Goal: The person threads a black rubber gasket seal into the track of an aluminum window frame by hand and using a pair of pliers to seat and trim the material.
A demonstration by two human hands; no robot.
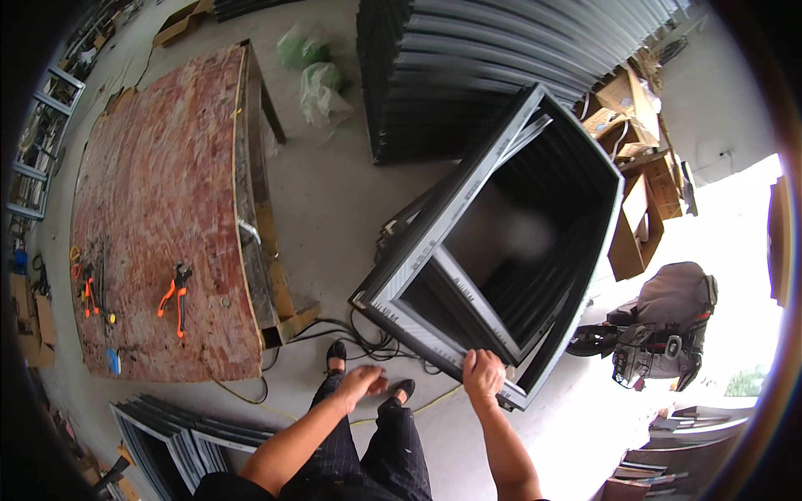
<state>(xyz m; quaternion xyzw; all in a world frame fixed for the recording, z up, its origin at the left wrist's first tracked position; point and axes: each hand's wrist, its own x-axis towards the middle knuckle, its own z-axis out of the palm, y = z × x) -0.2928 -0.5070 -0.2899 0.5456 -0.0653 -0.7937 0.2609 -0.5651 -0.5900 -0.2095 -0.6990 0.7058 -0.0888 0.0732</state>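
My right hand [484,373] is closed over the near edge of a large dark-grey metal window frame [407,269], close to its near right corner. The frame is tilted, with a light crossbar [469,290] dividing its opening and pale film strips along its faces. Through it dark ribbed profiles show. My left hand [362,387] hangs in the air left of the frame, above my feet. Its fingers are loosely bent and apart, with nothing seen in them.
At left stands a worn red-brown worktable [159,225] with orange-handled pliers [176,299]. Stacked dark frames [468,50] rise behind. Black cables [368,338] lie on the floor near my feet. More frames [180,442] lean at lower left; cardboard boxes [639,221] and a scooter [668,326] stand right.
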